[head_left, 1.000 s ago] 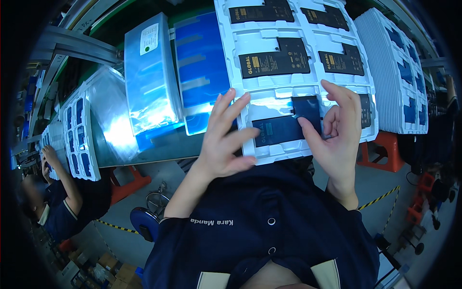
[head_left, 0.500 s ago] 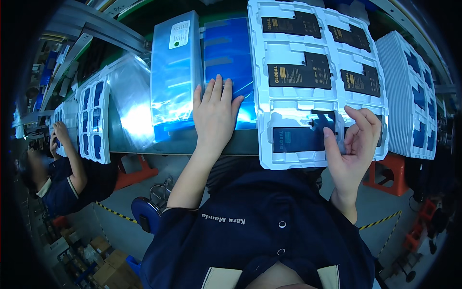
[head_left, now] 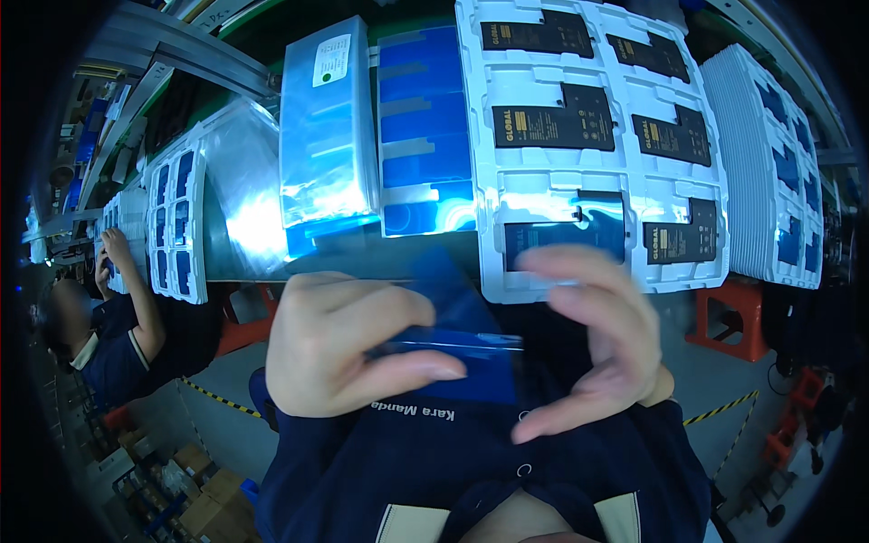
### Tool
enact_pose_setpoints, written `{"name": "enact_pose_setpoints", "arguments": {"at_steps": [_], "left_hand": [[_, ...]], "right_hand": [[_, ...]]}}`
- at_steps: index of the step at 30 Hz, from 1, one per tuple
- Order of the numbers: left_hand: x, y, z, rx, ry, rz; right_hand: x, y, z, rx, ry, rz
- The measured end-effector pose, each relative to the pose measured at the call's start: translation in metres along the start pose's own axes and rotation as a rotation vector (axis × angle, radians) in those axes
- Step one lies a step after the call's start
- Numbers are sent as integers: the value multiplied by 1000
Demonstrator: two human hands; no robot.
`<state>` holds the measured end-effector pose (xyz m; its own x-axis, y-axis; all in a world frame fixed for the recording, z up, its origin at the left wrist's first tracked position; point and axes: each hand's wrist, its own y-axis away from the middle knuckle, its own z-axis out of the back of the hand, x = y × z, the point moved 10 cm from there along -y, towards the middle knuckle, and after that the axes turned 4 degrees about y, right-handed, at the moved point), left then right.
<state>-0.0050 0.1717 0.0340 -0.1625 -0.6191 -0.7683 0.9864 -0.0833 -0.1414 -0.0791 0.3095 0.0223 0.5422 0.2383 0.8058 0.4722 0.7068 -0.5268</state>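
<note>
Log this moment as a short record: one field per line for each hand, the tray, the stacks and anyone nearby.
Left hand: grips a thin blue sheet by its left end, held near the chest
Right hand: open, blurred, fingers at the sheet's right end
Tray: white, on the bench, dark flat parts in its pockets
Blue stacks: left of the tray, one wrapped in clear film
Tray stack: right of the tray
Co-worker: far left, hands at another tray

- The white moulded plastic tray [head_left: 593, 149] of black rectangular cells is covering the counter [head_left: 362, 262] directly ahead.
- Shiny blue foil-wrapped packs [head_left: 326, 136] are crowding its left side.
- Open air is lying below the counter edge.
</note>
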Motion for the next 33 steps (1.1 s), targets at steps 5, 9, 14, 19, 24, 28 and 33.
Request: {"name": "enact_pose_setpoints", "arguments": {"at_steps": [5,9,14,19,24,28,33], "left_hand": [[-12,-20,-15,-50,181,-73],[9,-22,-39,-193,522,-28],[5,-43,-85,-133,613,55],[-24,-54,-112,-52,238,-252],[-55,-60,-140,102,-5,-487],[-59,-66,-158,111,-202,-500],[-51,-86,-158,-11,-319,-485]], "right_hand": [[-19,4,-3,18,-121,-260],[-27,33,41,-105,-159,-358],[-17,53,88,-237,67,-321],[-7,76,122,-352,155,-153],[-1,99,174,-419,-107,-34],[-13,118,227,-836,-89,-188],[-77,83,190,-379,84,-561]]}}
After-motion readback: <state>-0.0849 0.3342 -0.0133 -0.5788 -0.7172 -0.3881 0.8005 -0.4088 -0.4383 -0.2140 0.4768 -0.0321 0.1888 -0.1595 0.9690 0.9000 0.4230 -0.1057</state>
